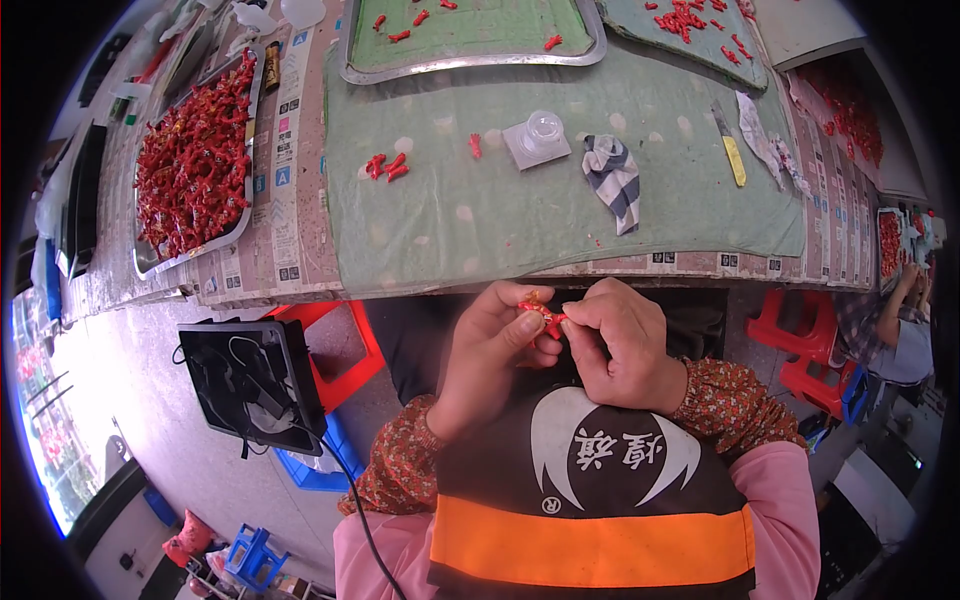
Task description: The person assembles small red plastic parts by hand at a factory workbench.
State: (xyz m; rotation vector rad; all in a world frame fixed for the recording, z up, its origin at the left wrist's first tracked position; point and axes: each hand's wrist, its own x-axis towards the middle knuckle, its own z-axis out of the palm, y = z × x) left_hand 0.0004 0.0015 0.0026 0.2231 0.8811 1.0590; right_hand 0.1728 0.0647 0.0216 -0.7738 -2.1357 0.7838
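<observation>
Just off the table's front edge, my left hand (487, 352) is closed around a small red figurine (540, 314) with a bit of gold on its top. My right hand (622, 345) pinches at the figurine's right side, thumb and forefinger together. Whether a fine tool sits in that pinch is too small to tell. Ahead on the green cloth (420, 220) lie several similar red figurines (388, 167) in a cluster and one alone (475, 146). A small clear jar (545, 127) stands on a pale square block (527, 155), left of a crumpled checked rag (612, 182).
A metal tray (250, 190) heaped with red figurines is at the left. Two green-lined trays (470, 66) (640, 40) stand at the back. A yellow-handled knife (735, 160) lies right. Below are red stools (795, 322) and a black bin (245, 375). Another person (900, 330) sits far right.
</observation>
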